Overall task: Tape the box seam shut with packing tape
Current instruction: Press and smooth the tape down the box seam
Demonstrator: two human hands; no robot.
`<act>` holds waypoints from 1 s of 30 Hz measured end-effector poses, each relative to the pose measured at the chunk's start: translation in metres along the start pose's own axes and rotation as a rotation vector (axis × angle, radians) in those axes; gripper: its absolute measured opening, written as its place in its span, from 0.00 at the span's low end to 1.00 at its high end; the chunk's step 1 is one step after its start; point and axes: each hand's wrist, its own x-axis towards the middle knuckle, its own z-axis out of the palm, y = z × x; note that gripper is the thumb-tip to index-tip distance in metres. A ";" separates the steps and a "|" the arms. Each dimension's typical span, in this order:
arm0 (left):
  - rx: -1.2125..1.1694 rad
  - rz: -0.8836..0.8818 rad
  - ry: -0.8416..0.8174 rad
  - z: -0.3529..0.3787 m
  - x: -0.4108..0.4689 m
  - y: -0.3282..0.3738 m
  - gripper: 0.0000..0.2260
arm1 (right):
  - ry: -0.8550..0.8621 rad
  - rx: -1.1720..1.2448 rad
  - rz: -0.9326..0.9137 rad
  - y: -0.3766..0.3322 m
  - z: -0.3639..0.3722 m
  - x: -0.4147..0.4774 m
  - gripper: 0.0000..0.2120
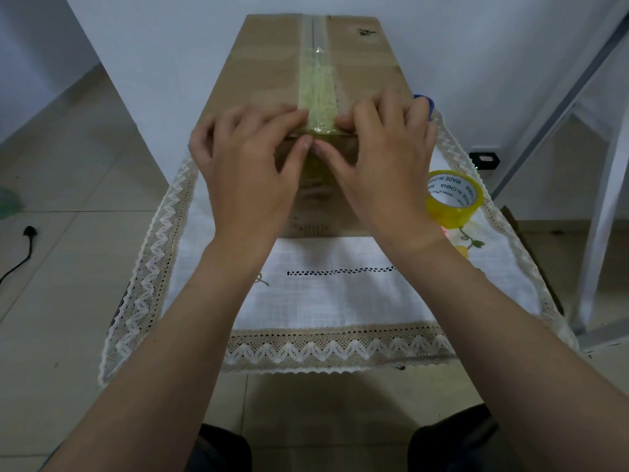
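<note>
Box sits lengthwise mid-table on white lace-edged cloth, reaching the far edge. Yellowish tape strip runs along top seam and over near edge. Left hand and right hand fingers spread flat, thumbs pressing tape at near edge, grasping nothing. Tape roll near right edge, beside box.

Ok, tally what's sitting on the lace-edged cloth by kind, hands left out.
Cardboard box: 1
Roll of yellow packing tape: 1
Blue object, mostly hidden behind the box: 1
Total: 3
</note>
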 end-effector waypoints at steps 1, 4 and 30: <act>0.000 0.023 -0.016 0.002 0.000 -0.004 0.15 | -0.005 -0.005 -0.007 0.001 0.000 0.000 0.21; 0.030 0.126 -0.012 0.005 0.000 -0.018 0.15 | -0.036 -0.029 -0.041 0.004 0.000 -0.002 0.23; 0.190 0.258 -0.125 0.009 -0.019 -0.042 0.44 | -0.052 -0.054 -0.115 0.014 0.012 -0.023 0.45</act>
